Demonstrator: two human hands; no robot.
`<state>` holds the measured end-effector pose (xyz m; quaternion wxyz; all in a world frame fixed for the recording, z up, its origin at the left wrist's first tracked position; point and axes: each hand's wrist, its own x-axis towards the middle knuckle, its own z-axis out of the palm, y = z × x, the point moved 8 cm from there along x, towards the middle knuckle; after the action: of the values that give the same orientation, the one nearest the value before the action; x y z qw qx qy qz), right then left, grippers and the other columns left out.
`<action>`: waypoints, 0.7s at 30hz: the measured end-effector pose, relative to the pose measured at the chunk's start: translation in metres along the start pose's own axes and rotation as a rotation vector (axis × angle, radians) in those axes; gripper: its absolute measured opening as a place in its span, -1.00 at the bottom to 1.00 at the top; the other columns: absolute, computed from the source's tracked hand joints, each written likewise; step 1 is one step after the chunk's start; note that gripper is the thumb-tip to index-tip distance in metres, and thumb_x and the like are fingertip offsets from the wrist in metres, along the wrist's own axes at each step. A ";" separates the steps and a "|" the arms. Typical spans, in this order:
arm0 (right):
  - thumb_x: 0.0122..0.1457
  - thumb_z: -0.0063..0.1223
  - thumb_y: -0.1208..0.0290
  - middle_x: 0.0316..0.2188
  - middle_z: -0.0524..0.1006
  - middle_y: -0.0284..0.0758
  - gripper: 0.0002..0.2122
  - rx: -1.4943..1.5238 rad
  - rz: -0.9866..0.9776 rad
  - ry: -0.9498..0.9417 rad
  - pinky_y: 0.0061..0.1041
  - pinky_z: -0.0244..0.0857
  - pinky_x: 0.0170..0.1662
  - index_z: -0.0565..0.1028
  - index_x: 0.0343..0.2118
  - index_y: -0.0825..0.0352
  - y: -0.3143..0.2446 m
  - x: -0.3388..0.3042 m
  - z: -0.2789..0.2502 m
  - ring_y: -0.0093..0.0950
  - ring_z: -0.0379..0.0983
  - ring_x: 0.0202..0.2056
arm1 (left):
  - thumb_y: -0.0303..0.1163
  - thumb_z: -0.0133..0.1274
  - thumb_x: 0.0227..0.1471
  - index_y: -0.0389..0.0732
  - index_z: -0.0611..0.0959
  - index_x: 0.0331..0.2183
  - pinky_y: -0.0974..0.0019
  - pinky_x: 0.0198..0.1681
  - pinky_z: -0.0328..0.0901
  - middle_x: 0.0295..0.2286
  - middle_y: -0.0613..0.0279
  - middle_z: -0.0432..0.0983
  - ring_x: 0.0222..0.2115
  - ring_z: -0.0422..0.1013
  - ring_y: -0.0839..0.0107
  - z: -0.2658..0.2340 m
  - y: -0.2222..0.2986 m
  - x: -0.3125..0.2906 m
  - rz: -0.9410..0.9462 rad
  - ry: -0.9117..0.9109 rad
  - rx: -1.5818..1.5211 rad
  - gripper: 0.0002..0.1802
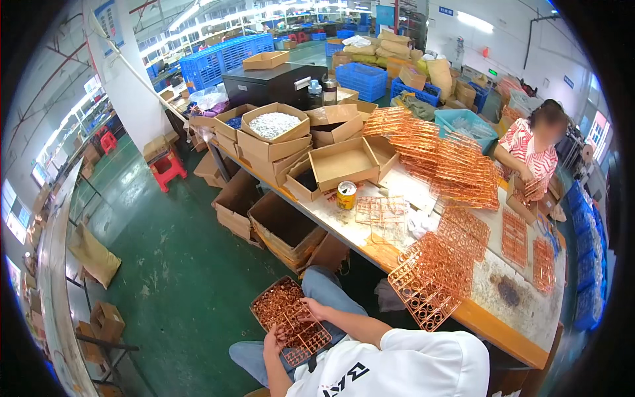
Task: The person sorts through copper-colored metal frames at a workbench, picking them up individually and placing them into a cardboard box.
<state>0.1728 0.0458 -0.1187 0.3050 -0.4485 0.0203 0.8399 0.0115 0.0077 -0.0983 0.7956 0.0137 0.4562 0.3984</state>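
Observation:
On my lap rests a shallow box (254,306) filled with small copper-coloured parts (274,301). A copper-coloured grid frame (311,343) of thin bars lies tilted over the box's near end. My left hand (273,341) grips the frame at its left side, fingers curled. My right hand (313,309) holds its far right part, with the fingers bent around the bars. Small parts and bars partly hide the fingertips of both hands.
To my right, a long worktable (493,324) carries stacked copper-coloured grid frames (430,271), a yellow can (346,195) and cardboard boxes (344,164). Open cartons (284,225) stand on the floor ahead. A co-worker (532,149) sits across the table, hands at a carton.

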 end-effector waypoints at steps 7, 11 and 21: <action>0.00 -0.08 0.03 -0.50 0.34 -0.18 -0.61 0.007 -0.060 0.168 -0.32 0.32 -0.24 0.34 -0.41 0.36 -0.006 -0.002 -0.001 -0.26 0.33 -0.43 | -0.25 -0.15 0.08 -0.23 0.41 -0.34 0.56 -0.67 0.12 -0.57 0.31 0.34 -0.69 0.12 0.60 0.002 0.009 -0.006 0.077 0.070 0.184 -0.77; -0.01 -0.07 0.02 -0.52 0.33 -0.22 -0.62 0.009 -0.070 0.096 -0.38 0.34 -0.28 0.34 -0.46 0.34 -0.010 0.012 -0.007 -0.35 0.31 -0.47 | -0.29 -0.09 0.05 -0.28 0.40 -0.31 0.59 -0.69 0.09 -0.54 0.27 0.31 -0.70 0.11 0.60 0.002 0.008 -0.002 0.077 0.032 0.117 -0.75; 0.02 -0.21 -0.03 -0.59 0.32 -0.22 -0.56 0.055 -0.008 -0.208 -0.39 0.22 -0.51 0.36 -0.59 0.35 0.008 0.028 -0.007 -0.35 0.26 -0.56 | -0.30 -0.12 0.05 -0.23 0.49 -0.40 0.59 -0.81 -0.06 -0.81 0.52 0.11 -0.83 0.01 0.68 -0.022 -0.008 -0.011 0.072 0.130 -0.072 -0.80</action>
<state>0.1622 0.0513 -0.1464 0.3209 -0.3506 0.0098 0.8798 -0.0026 -0.0125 -0.1062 0.7493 -0.0244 0.4916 0.4430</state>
